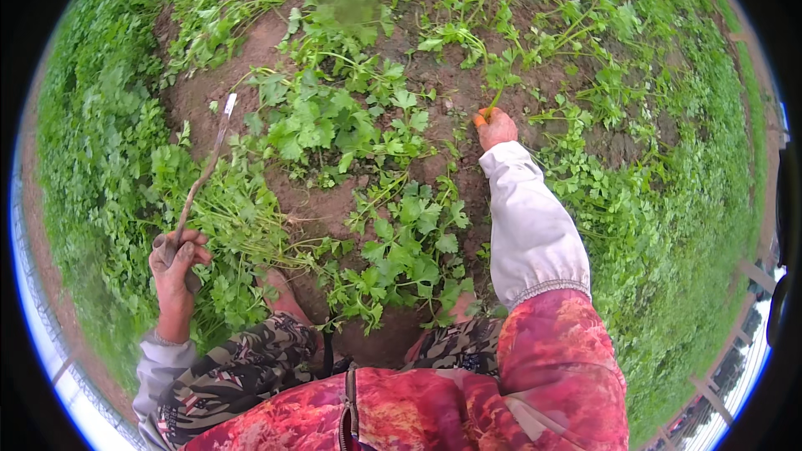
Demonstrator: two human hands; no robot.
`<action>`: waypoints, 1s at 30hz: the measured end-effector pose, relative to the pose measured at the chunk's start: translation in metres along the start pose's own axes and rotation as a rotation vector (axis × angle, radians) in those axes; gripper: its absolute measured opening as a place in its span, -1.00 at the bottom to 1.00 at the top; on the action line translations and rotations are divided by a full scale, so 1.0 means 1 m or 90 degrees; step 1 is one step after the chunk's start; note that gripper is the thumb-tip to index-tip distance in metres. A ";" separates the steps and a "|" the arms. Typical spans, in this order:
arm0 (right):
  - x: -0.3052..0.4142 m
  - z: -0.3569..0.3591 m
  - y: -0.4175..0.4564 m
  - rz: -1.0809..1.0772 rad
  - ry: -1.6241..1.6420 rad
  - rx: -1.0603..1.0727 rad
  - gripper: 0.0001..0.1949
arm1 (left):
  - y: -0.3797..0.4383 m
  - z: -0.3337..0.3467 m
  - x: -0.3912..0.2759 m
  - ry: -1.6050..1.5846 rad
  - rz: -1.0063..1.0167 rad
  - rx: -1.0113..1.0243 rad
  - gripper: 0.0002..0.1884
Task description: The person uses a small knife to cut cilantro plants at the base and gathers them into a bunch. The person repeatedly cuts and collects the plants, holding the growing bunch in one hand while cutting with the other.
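Observation:
My left hand (pixel 180 254) is closed around the handle of a thin metal hand tool (pixel 210 169) with a flat, shiny tip, which points up and away over the soil. My right hand (pixel 497 128) is stretched forward, low over the soil, with orange coverings on its fingers. It grips the stem of a leafy green plant (pixel 501 78), celery or a similar herb. A pale sleeve cover is on the right forearm. Between the hands grow leafy plants (pixel 319 119), and a bundle of pulled-looking stems (pixel 250 232) lies beside the left hand.
Brown soil (pixel 313 203) shows among the plants. Another leafy clump (pixel 410 250) stands right before my bare feet and camouflage trousers. Dense green foliage fills the left (pixel 100 156) and right (pixel 677 263) sides. Loose-looking stalks lean over the soil at the upper right.

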State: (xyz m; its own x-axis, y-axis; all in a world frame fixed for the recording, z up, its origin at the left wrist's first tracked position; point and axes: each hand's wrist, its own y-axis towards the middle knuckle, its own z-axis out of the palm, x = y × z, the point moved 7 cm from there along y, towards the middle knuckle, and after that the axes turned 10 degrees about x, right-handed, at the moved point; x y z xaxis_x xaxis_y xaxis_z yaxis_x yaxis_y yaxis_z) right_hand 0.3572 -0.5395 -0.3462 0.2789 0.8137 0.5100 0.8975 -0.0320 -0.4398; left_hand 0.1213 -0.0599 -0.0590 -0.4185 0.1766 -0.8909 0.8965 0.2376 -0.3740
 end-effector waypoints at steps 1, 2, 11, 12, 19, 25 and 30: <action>0.010 0.001 -0.002 -0.010 -0.027 -0.006 -0.70 | -0.008 -0.004 -0.002 -0.007 0.001 -0.029 -0.72; 0.008 0.003 -0.001 -0.039 -0.032 -0.050 -0.73 | -0.008 -0.006 -0.007 0.022 -0.004 -0.054 -0.71; -0.011 0.003 -0.003 -0.039 0.098 0.151 -0.82 | -0.017 -0.031 -0.003 -0.021 0.013 -0.010 -0.74; 0.008 -0.022 -0.009 -0.103 -0.053 0.095 -0.83 | -0.014 -0.032 0.004 -0.048 0.016 0.003 -0.75; 0.256 0.002 -0.122 -0.427 0.103 0.349 -0.89 | -0.034 -0.051 0.020 -0.081 0.020 -0.059 -0.77; 0.323 0.105 -0.217 -0.630 -0.182 0.453 -0.81 | -0.050 -0.054 0.019 -0.123 0.051 -0.065 -0.77; 0.344 0.139 -0.274 -0.832 -0.283 0.330 -0.64 | -0.063 -0.065 0.027 -0.109 0.026 -0.087 -0.76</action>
State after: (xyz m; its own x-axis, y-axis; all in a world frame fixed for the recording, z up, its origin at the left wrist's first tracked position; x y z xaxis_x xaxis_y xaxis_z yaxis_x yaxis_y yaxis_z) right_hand 0.1598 -0.1703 -0.1532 -0.8264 0.2109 0.5221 0.1773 0.9775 -0.1143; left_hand 0.0444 -0.0084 -0.0429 -0.3403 0.0268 -0.9399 0.8795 0.3627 -0.3081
